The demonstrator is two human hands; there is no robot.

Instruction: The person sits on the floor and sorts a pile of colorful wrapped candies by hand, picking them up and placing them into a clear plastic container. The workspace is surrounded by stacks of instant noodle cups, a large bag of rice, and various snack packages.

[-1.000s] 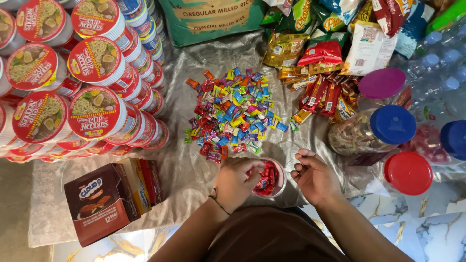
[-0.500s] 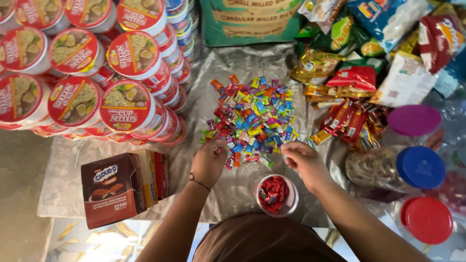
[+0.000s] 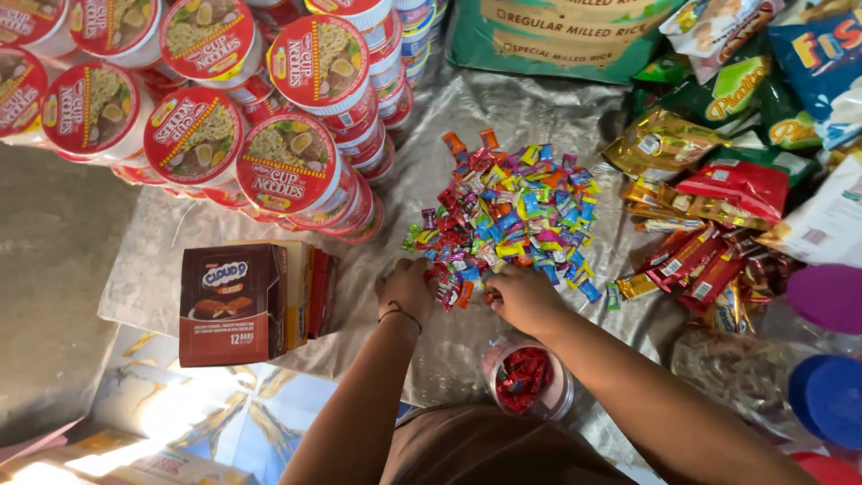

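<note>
A heap of small wrapped candies in many colours [image 3: 507, 216] lies on a silvery plastic sheet [image 3: 530, 112]. My left hand [image 3: 406, 287] rests at the heap's near left edge, fingers curled over a few candies. My right hand [image 3: 521, 296] reaches into the near middle of the heap, fingers bent on the wrappers. Whether either hand holds a candy is hidden by the fingers. A clear plastic cup [image 3: 527, 377] with red-wrapped candies stands just below my right wrist.
Stacked red-lidded cup noodles [image 3: 287, 166] fill the upper left. Brown snack-bar boxes [image 3: 242, 301] stand left of my left hand. Snack packets [image 3: 718, 189] and sachets [image 3: 691, 265] lie on the right, with blue-lidded [image 3: 831, 400] and purple-lidded [image 3: 831, 296] jars. A green rice sack [image 3: 575, 36] lies behind.
Both hands left the cup of red candies and moved up to the near edge of the heap. The view has shifted left, so everything sits further right.
</note>
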